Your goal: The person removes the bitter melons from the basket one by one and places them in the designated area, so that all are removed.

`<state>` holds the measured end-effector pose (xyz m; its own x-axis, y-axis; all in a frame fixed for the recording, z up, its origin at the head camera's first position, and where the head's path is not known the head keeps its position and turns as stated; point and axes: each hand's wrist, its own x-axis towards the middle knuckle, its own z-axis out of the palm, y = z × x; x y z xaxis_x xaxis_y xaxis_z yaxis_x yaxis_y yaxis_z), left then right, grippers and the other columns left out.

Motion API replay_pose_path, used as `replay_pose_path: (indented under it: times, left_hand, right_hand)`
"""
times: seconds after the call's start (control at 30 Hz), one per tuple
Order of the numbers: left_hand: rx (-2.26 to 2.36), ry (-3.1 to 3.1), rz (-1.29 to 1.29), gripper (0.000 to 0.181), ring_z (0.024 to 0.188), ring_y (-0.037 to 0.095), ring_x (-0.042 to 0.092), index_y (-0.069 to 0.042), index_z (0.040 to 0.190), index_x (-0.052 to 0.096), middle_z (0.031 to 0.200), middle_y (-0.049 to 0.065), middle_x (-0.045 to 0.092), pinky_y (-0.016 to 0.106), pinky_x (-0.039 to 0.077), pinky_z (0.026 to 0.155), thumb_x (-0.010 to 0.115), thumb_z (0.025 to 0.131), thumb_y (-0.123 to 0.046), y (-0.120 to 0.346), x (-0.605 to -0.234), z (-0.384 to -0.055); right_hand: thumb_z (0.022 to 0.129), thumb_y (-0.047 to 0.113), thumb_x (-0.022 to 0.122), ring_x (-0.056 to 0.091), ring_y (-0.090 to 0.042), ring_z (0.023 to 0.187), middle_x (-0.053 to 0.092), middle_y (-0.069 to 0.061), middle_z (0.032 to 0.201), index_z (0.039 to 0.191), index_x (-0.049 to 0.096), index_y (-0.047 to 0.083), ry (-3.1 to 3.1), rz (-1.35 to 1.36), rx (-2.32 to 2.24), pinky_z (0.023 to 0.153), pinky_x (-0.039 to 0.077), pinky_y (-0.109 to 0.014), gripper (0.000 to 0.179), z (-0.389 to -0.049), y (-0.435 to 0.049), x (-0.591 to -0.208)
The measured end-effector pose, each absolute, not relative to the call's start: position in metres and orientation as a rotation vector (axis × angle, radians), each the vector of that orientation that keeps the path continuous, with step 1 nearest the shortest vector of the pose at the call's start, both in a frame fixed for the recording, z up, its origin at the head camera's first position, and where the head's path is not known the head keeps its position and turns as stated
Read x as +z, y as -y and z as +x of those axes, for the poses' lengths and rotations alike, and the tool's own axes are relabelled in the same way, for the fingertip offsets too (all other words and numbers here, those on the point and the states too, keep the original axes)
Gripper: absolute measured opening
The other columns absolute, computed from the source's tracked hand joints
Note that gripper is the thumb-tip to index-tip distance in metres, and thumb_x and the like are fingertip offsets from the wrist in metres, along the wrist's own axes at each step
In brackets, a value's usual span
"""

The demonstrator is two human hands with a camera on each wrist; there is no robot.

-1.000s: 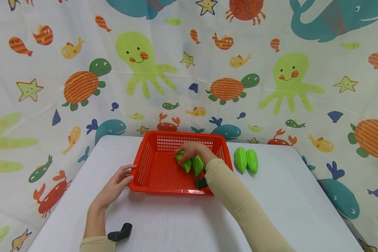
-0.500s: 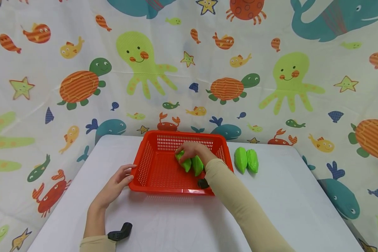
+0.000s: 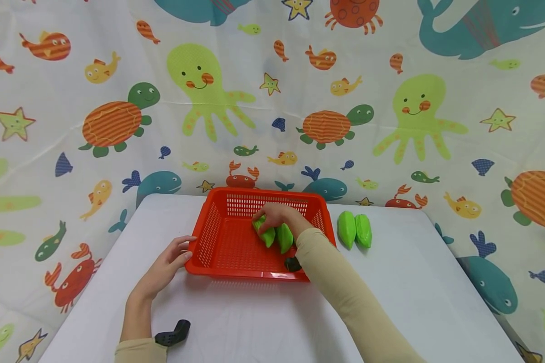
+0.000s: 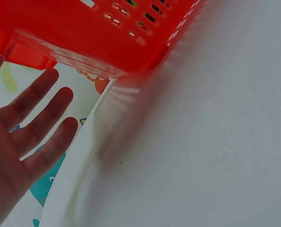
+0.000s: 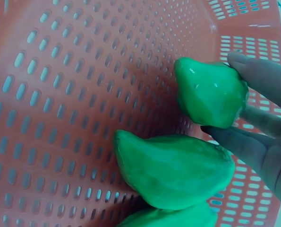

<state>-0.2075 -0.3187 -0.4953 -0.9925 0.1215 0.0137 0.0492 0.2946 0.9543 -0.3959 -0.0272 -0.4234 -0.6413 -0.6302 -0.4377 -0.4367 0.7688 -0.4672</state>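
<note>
A red plastic basket (image 3: 236, 275) with perforated walls stands on the white table. Inside it, my right hand (image 3: 277, 214) pinches a green starfruit (image 5: 211, 94) between thumb and fingers, its pointed end facing away from the palm. Another green starfruit (image 5: 178, 172) lies close beside the held one, and part of a third starfruit (image 5: 173, 217) shows at the bottom of the right wrist view. My left hand (image 3: 163, 267) touches the basket's left rim with its fingertips; the fingers are extended and fairly straight in the left wrist view. My right forearm hides the basket's front right corner.
Two green starfruits, a left one (image 3: 347, 229) and a right one (image 3: 364, 231), lie side by side on the table, right of the basket. A white curtain (image 3: 263, 166) printed with sea animals hangs directly behind the table. Black wrist cameras sit on both wrists.
Both hands and the basket stay in place; the right hand keeps its hold on the starfruit. The curtain on the far left shifts slightly leftward.
</note>
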Motion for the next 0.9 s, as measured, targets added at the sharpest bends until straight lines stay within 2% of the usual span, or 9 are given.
replay_pose_path:
  times: [0.27, 0.47, 0.7, 0.9]
  left_hand:
    - [1.824, -2.476, 0.161, 0.051, 0.127, 0.038, 0.046, -0.018, 0.145, 0.038, 0.144, 0.016, 0.042, 0.051, 0.049, 0.095, 0.055, 0.1, -0.033, 0.318, -0.494, -0.208]
    - [1.819, -2.484, 0.164, 0.051, 0.127, 0.037, 0.046, -0.019, 0.145, 0.039, 0.144, 0.015, 0.043, 0.051, 0.049, 0.095, 0.055, 0.099, -0.034, 0.318, -0.493, -0.209]
    - [1.823, -2.475, 0.159, 0.051, 0.127, 0.039, 0.046, -0.018, 0.145, 0.038, 0.144, 0.016, 0.043, 0.053, 0.048, 0.096, 0.055, 0.099, -0.034, 0.318, -0.493, -0.207]
    - [1.816, -2.476, 0.146, 0.052, 0.127, 0.039, 0.046, -0.019, 0.145, 0.038, 0.145, 0.016, 0.042, 0.053, 0.048, 0.096, 0.056, 0.099, -0.035, 0.318, -0.493, -0.206]
  right_hand:
    - [0.086, 0.026, 0.076, 0.054, -0.018, 0.103, 0.06, -0.005, 0.129, 0.131, 0.064, 0.018, -2.409, -0.768, -0.503, 0.095, 0.047, -0.032, 0.047, -0.396, 0.026, -0.418]
    - [0.086, 0.028, 0.076, 0.054, -0.019, 0.112, 0.058, -0.006, 0.135, 0.131, 0.065, 0.019, -2.439, -0.79, -0.543, 0.099, 0.046, -0.036, 0.047, -0.396, 0.023, -0.41]
    - [0.086, 0.029, 0.076, 0.052, -0.019, 0.113, 0.058, -0.004, 0.135, 0.13, 0.066, 0.02, -2.461, -0.794, -0.639, 0.093, 0.048, -0.033, 0.046, -0.392, 0.012, -0.395]
    - [0.086, 0.031, 0.075, 0.047, -0.023, 0.127, 0.051, -0.005, 0.142, 0.13, 0.065, 0.02, -2.508, -0.781, -0.731, 0.101, 0.044, -0.04, 0.046, -0.385, -0.006, -0.373]
